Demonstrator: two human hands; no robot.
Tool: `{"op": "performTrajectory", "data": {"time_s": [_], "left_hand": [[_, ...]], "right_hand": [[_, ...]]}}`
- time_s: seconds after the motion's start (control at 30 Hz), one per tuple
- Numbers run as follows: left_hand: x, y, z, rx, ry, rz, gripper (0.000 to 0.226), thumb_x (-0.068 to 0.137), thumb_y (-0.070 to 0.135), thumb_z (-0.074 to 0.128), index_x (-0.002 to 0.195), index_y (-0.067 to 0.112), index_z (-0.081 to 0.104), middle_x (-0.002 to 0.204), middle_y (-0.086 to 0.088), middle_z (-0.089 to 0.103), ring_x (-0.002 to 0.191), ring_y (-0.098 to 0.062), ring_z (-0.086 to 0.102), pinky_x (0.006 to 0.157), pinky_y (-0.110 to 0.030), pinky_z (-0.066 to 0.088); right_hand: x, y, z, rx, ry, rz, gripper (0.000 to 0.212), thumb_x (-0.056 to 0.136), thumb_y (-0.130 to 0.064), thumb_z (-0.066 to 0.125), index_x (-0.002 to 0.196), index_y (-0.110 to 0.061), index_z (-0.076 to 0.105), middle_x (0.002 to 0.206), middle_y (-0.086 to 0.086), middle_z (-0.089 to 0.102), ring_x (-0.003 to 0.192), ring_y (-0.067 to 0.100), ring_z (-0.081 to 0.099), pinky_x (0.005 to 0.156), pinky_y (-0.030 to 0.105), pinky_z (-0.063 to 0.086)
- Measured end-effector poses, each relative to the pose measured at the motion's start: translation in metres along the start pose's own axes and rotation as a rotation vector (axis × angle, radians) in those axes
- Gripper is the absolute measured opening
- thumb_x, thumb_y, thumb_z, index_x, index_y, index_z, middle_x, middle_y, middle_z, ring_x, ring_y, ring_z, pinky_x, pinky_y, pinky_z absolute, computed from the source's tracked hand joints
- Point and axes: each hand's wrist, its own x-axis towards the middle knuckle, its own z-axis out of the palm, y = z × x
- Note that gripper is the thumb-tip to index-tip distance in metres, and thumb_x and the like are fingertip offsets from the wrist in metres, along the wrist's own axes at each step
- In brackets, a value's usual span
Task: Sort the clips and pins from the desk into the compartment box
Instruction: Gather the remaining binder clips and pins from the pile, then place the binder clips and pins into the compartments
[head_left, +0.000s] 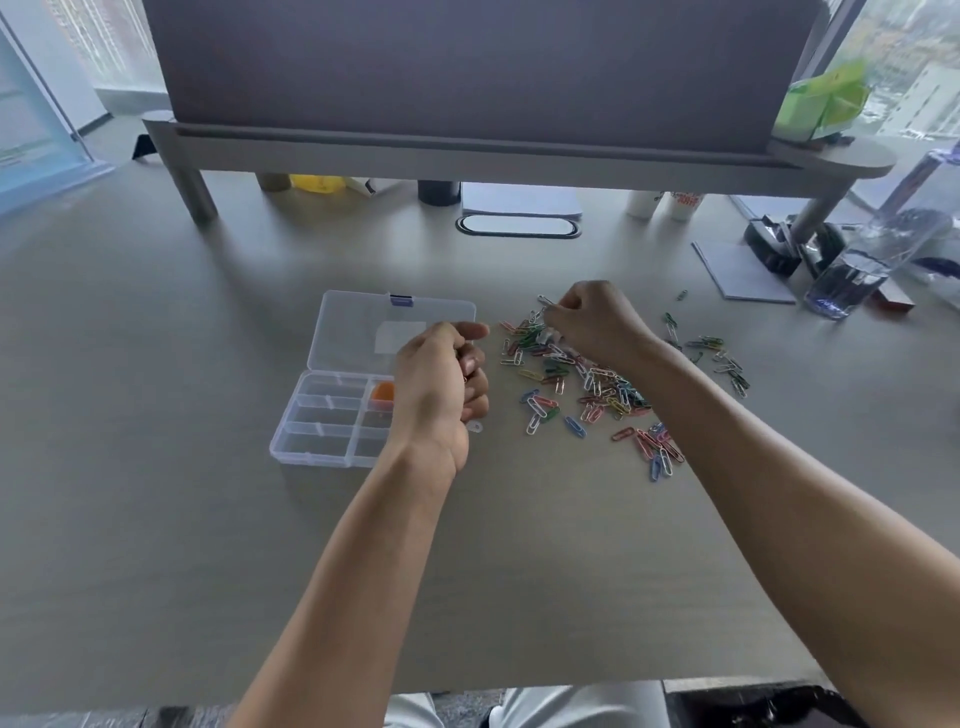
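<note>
Right hand (592, 325) pinches a thin wire paper clip (545, 301).

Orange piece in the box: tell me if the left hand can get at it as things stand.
Probably yes. The compartment box lies open, lid back, and the left hand hovers right beside the orange piece. But its fingers are curled, seemingly around something, so it may need emptying first.

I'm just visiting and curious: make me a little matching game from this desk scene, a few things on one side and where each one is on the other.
Things:
1. compartment box
2. paper clip pile
3. white clip
4. orange item

Places:
A. pinched in the right hand
B. inside a box compartment
C. scattered on the desk, right of the box
D. lid open, partly behind the left hand

Pairs: 1-D, 2-C, 3-A, 4-B
</note>
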Motion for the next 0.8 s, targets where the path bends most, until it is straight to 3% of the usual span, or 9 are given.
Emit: {"op": "performTrajectory", "data": {"time_s": [0.13,0.27,0.43,0.6,0.8], "left_hand": [[-0.016,-0.002,-0.007,0.042,-0.016,-0.002,0.024,0.09,0.006,0.031,0.081,0.01,0.053,0.053,0.003,0.028,0.045,-0.012,0.017,0.045,-0.02,0.01],[-0.036,-0.01,-0.017,0.07,-0.024,0.03,0.024,0.092,0.008,0.033,0.076,0.012,0.051,0.053,0.003,0.026,0.042,-0.011,0.015,0.049,-0.022,0.008],[-0.058,-0.032,-0.026,0.122,-0.049,0.165,0.03,0.093,0.001,0.029,0.073,0.01,0.051,0.052,0.004,0.032,0.041,-0.01,0.023,0.043,-0.017,0.018],[-0.06,-0.061,-0.017,0.243,-0.113,0.268,0.03,0.089,0.004,0.036,0.07,0.017,0.055,0.056,0.006,0.042,0.051,-0.012,0.033,0.048,-0.027,0.025],[-0.055,-0.07,-0.017,0.385,-0.112,0.355,0.026,0.097,0.014,0.043,0.08,0.015,0.063,0.071,-0.001,0.062,0.071,-0.015,0.058,0.07,-0.036,0.047]], "right_hand": [[-0.058,-0.013,-0.002,0.047,-0.031,-0.025,0.023,0.088,-0.027,0.062,0.087,-0.004,0.063,0.066,-0.002,0.058,0.057,0.016,0.048,0.05,0.025,0.037],[-0.122,-0.014,0.006,-0.074,-0.061,-0.084,0.015,0.088,-0.029,0.063,0.081,-0.016,0.066,0.072,-0.003,0.064,0.067,0.018,0.057,0.06,0.028,0.044],[-0.176,0.002,0.022,-0.11,0.072,-0.121,0.013,0.086,-0.03,0.058,0.075,-0.024,0.058,0.071,-0.006,0.062,0.07,0.017,0.057,0.064,0.034,0.047],[-0.194,0.018,0.034,-0.124,0.166,-0.233,0.007,0.089,-0.025,0.059,0.088,-0.023,0.066,0.091,-0.005,0.063,0.081,0.02,0.059,0.073,0.036,0.05],[-0.208,0.025,0.039,-0.05,0.213,-0.254,0.027,0.092,-0.013,0.057,0.117,-0.019,0.066,0.12,0.001,0.059,0.108,0.02,0.06,0.092,0.034,0.049]]}}
